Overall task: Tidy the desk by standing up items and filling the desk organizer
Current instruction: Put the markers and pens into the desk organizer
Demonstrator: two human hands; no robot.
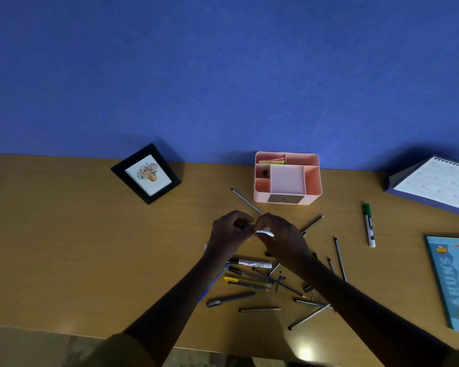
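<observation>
Right hand (281, 237) round white cylindrical marker (264, 232)

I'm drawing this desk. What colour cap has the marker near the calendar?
The marker cap is green; head view.

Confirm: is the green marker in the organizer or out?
Out. The green marker lies flat on the desk, right of the pink organizer, apart from it.

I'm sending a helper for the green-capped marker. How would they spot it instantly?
Find the pink desk organizer by the blue wall. Right of it, before the calendar, the marker lies alone. Only it has a green cap; nearby pencils are dark.
</observation>
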